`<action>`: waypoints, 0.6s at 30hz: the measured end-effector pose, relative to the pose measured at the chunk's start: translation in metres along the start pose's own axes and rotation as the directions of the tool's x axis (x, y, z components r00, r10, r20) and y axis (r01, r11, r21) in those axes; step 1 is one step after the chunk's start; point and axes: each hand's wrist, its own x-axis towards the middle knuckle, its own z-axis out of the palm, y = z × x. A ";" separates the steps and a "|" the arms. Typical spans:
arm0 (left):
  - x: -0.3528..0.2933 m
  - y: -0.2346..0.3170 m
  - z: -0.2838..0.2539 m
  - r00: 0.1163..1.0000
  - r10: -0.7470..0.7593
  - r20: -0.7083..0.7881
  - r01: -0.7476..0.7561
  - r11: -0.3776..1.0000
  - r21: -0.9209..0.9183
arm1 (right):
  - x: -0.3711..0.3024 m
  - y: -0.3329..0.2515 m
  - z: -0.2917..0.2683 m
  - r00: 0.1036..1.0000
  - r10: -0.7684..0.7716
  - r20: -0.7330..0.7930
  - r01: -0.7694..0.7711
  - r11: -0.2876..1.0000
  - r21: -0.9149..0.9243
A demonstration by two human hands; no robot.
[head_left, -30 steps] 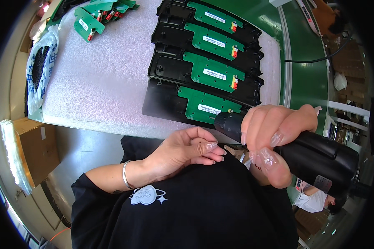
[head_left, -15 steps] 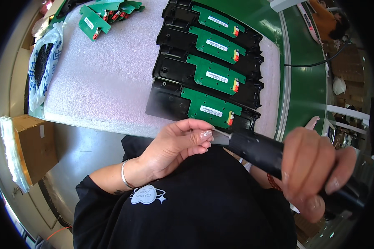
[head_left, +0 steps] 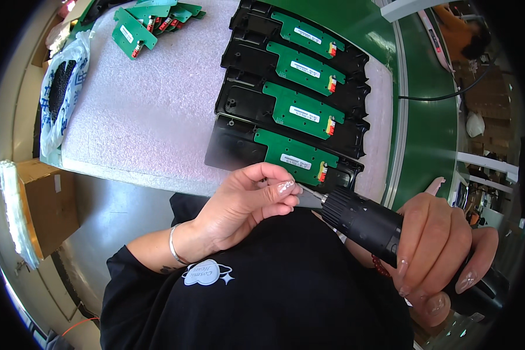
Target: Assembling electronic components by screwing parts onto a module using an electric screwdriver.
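My right hand is wrapped round a black electric screwdriver, whose thin metal bit points left. At the tip of that bit, my left hand pinches thumb and forefinger together; whatever is between them is too small to make out. Just beyond my hands lies the nearest black plastic housing, with a green circuit board set in it. The board bears a white label and a red-and-yellow connector. Several more such housings with boards are lined up behind it.
Pale foam sheeting covers the worktop. At the far left lie a pile of loose circuit boards and a plastic bag of small black pieces. A cardboard box stands lower left. A black cable crosses the green surface at right.
The screwdriver has shifted slightly down and appears sharper. My left hand keeps its pinch near the bit, almost unmoved. The housings sit slightly lower in view.
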 end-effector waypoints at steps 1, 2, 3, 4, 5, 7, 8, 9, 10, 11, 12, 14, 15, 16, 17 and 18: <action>-0.001 0.001 -0.002 1.000 -0.017 0.008 0.017 1.000 0.001 | 0.000 0.000 0.001 1.000 -0.006 -0.014 0.006 1.000 0.010; -0.001 0.002 -0.003 0.999 -0.033 0.015 0.033 0.999 0.001 | 0.000 0.000 0.001 1.000 -0.012 -0.028 0.012 1.000 0.020; 0.000 0.002 -0.002 0.999 -0.034 0.018 0.034 0.999 0.003 | 0.001 -0.001 0.001 1.000 -0.014 -0.028 0.014 1.000 0.018; 0.000 0.001 -0.001 1.000 -0.031 -0.002 0.031 0.999 0.024 | 0.002 -0.003 0.000 1.000 0.019 -0.005 -0.019 1.000 0.007; -0.001 -0.001 0.000 0.999 -0.027 -0.023 0.028 0.999 0.045 | 0.003 -0.004 0.000 0.998 0.052 0.018 -0.052 0.999 -0.005; 0.001 -0.001 0.001 0.999 -0.023 -0.044 0.025 0.998 0.066 | 0.004 -0.005 -0.003 0.996 0.086 0.040 -0.085 0.996 -0.017; 0.000 -0.001 0.002 0.999 -0.015 -0.043 0.017 0.999 0.043 | 0.005 -0.004 -0.004 0.993 0.091 0.069 -0.091 0.996 -0.006; 0.000 -0.001 0.002 0.999 -0.009 -0.042 0.010 1.000 0.020 | 0.006 -0.003 -0.005 0.991 0.096 0.096 -0.097 0.995 0.005; 0.000 -0.001 0.002 0.999 -0.003 -0.042 0.003 1.000 -0.004 | 0.006 -0.002 -0.006 0.987 0.102 0.124 -0.104 0.994 0.015; 0.001 -0.001 0.002 0.999 -0.003 -0.044 0.003 1.000 -0.006 | 0.006 -0.002 -0.006 0.987 0.104 0.123 -0.107 0.994 0.017; 0.001 -0.002 0.001 1.000 -0.014 -0.015 0.013 1.000 -0.025 | 0.005 -0.001 -0.005 0.987 0.103 0.124 -0.105 0.994 0.008; 0.002 -0.004 0.000 0.999 -0.029 0.039 0.031 0.997 -0.064 | 0.005 0.000 -0.003 0.986 0.101 0.129 -0.101 0.995 -0.005; 0.002 -0.005 -0.001 0.999 -0.028 0.036 0.030 0.997 -0.067 | 0.005 0.001 -0.004 0.986 0.104 0.130 -0.104 0.995 -0.002; 0.002 -0.005 -0.002 0.998 -0.033 0.050 0.037 0.996 -0.084 | 0.005 0.003 -0.005 0.983 0.087 0.164 -0.091 0.996 0.018; 0.001 -0.006 -0.002 0.997 -0.037 0.063 0.043 0.994 -0.100 | 0.004 0.005 -0.007 0.978 0.069 0.198 -0.078 0.996 0.040; 0.001 -0.007 -0.003 0.996 -0.043 0.079 0.052 0.992 -0.117 | 0.004 0.006 -0.008 0.972 0.050 0.229 -0.065 0.996 0.059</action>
